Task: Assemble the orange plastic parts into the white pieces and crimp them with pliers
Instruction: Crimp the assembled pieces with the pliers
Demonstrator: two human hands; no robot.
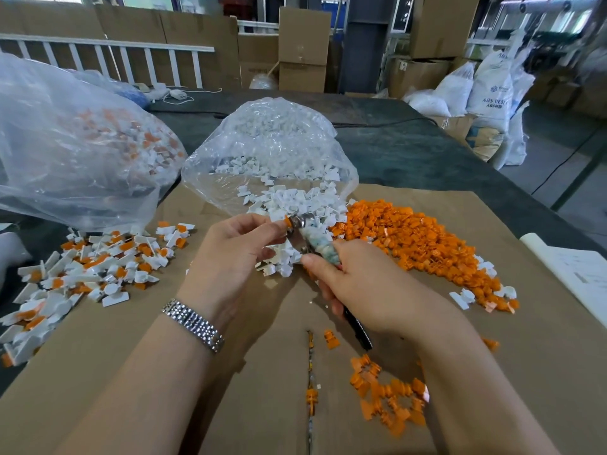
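While our eyes start at the upper left of the frame, we find a large clear plastic bag (75, 142) holding assembled white-and-orange pieces, and below it, at left centre, a loose heap of finished white pieces with orange inserts (85, 267) spread over the brown cardboard sheet (138, 372). Moving toward the middle, a second clear plastic bag (269, 149) lies open on its side, and white plastic pieces (289, 198) spill from its mouth onto the cardboard. Just below that spill, our left hand (230, 257), a silver metal watch band (193, 325) on its wrist, pinches a small orange-and-white part (286, 221) at the metal head of the pliers (303, 234). Our right hand (361, 287) curls around the pliers' handles, which hide part of the white pile behind them. To the right lies a broad pile of loose orange plastic parts (420, 244), with a smaller orange cluster (387, 399) at lower centre-right, partly covered by our right forearm.
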